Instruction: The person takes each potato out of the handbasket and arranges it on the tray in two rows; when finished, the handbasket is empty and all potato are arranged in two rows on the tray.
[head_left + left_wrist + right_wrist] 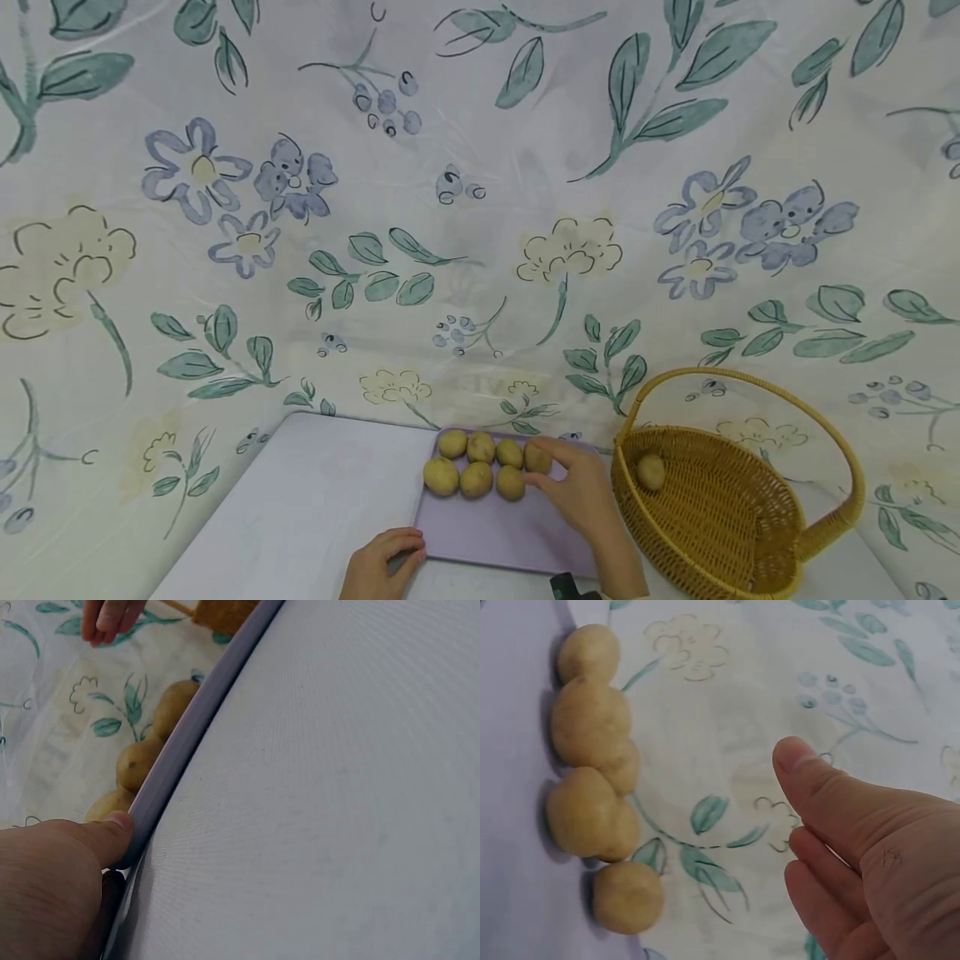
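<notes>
Several potatoes (pixel 476 481) stand in two rows on the back part of a lilac tray (pixel 495 533). My left hand (pixel 381 565) grips the tray's left edge near its front corner; its thumb (pixel 112 834) lies on the rim in the left wrist view. Over the tray's right part is my right hand (pixel 577 492), holding nothing. Its thumb and fingers are apart in the right wrist view, with the row of potatoes (pixel 592 724) off to the side. From the head view, the fingertips overlap the rightmost back potato (pixel 537 458).
Right of the tray stands a woven basket (pixel 705 500) with a tall arched handle (pixel 750 379); a single potato (pixel 650 472) sits inside. The white table (pixel 315 492) extends left of the tray. A floral cloth (pixel 480 208) hangs behind the table.
</notes>
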`<move>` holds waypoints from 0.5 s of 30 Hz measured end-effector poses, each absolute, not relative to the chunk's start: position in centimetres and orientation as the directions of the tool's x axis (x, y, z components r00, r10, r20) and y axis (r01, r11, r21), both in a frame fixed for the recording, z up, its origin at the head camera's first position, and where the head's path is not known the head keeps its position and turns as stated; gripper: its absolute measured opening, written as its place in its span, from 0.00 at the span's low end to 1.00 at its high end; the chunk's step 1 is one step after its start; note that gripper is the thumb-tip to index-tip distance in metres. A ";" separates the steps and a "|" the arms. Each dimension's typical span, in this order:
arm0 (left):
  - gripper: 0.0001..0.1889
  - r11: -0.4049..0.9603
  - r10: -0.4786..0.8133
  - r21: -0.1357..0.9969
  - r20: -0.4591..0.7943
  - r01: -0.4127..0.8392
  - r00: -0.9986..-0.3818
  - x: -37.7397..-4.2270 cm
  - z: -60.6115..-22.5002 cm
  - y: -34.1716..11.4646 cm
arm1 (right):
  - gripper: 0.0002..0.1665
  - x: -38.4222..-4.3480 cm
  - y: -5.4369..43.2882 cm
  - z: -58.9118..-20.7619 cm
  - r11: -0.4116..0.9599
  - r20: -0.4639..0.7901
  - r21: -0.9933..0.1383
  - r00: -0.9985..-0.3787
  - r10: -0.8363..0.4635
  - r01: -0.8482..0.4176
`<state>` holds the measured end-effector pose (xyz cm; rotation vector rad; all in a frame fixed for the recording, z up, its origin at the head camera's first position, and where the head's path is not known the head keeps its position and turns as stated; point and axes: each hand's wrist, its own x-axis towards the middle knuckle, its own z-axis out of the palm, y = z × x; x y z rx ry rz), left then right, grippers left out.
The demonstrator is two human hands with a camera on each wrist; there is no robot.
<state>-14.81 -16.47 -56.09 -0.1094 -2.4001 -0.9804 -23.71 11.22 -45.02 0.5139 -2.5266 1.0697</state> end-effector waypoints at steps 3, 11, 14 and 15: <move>0.08 0.730 -0.123 0.626 0.515 0.275 -0.848 -14.9 -56.1 -16.5 | 0.30 -23.3 11.9 -44.0 0.662 0.441 -0.601 -0.877 -0.192 -0.448; 0.08 0.730 -0.123 0.632 0.495 0.259 -0.860 -14.8 -56.1 -16.5 | 0.32 -22.7 15.6 -42.1 0.700 0.418 -0.599 -0.898 -0.139 -0.388; 0.08 0.724 -0.140 0.649 0.471 0.235 -0.871 -14.9 -56.2 -16.5 | 0.32 -22.6 17.4 -41.5 0.718 0.385 -0.598 -0.913 -0.133 -0.356; 0.08 0.722 -0.142 0.652 0.466 0.230 -0.873 -14.9 -56.2 -16.4 | 0.32 -22.6 18.1 -41.3 0.717 0.365 -0.609 -0.922 -0.126 -0.339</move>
